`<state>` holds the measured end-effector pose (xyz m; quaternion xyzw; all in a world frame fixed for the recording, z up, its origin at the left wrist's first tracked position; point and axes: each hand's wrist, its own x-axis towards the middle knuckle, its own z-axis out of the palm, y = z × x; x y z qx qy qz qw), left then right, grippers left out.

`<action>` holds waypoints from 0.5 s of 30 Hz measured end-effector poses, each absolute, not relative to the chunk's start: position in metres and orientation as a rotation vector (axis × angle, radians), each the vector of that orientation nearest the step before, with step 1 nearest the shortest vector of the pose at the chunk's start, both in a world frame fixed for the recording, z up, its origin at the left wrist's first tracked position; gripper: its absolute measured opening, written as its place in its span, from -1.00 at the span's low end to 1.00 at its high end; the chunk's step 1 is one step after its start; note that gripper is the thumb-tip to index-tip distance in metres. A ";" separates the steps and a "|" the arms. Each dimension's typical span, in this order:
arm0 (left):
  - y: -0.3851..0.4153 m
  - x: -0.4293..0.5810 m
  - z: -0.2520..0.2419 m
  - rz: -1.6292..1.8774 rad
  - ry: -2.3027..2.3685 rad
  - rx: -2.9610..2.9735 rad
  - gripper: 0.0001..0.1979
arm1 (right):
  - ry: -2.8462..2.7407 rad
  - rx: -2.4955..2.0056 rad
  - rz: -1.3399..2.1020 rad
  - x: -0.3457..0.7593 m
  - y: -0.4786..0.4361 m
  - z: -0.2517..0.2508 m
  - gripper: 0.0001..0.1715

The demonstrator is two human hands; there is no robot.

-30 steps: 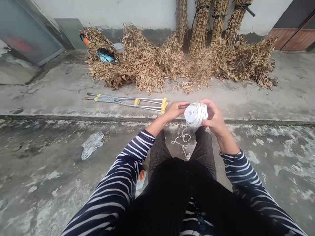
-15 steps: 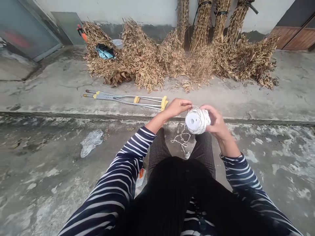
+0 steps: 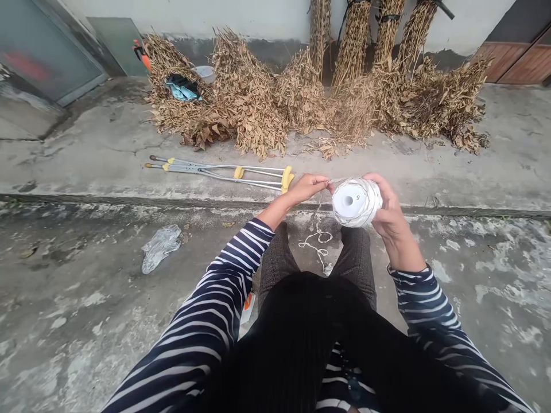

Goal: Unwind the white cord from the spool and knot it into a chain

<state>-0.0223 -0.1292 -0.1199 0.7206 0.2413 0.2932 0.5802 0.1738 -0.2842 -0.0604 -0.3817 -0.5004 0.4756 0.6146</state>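
Observation:
My right hand [image 3: 387, 209] grips a white spool of cord [image 3: 356, 202] from its right side, fingers over the top and thumb below. The spool's round end, marked with a 5 and a centre hole, faces up toward me. My left hand [image 3: 310, 188] is closed in a pinch on the white cord [image 3: 319, 236], just left of the spool. A short stretch of it runs between the hand and the spool. From my left hand the cord hangs down and lies in loose loops on the ground between my legs.
A pair of crutches [image 3: 224, 172] lies on the raised concrete step [image 3: 103, 172]. Dried plant bundles [image 3: 253, 103] line the wall, with a blue-and-black cloth [image 3: 183, 89] on them. A crumpled plastic bag [image 3: 161, 249] lies on the lower ground. An orange-and-white packet [image 3: 247, 308] is beside my left leg.
The spool has moved right and slightly up with my right hand, and its end has turned more toward me. Cord now shows hanging below my left hand, which stays nearly in place.

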 end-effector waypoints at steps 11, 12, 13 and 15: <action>-0.169 -0.031 -0.145 0.494 0.577 1.348 -0.74 | -1.208 -0.931 0.803 0.206 -0.246 -0.023 -0.07; -0.170 -0.030 -0.145 0.525 0.583 1.330 -0.70 | -1.220 -0.954 0.809 0.206 -0.244 -0.021 -0.08; -0.169 -0.027 -0.143 0.557 0.586 1.323 -0.66 | -1.231 -0.968 0.826 0.206 -0.242 -0.021 -0.09; -0.165 -0.016 -0.138 0.617 0.590 1.314 -0.54 | -1.247 -0.984 0.874 0.203 -0.240 -0.023 -0.12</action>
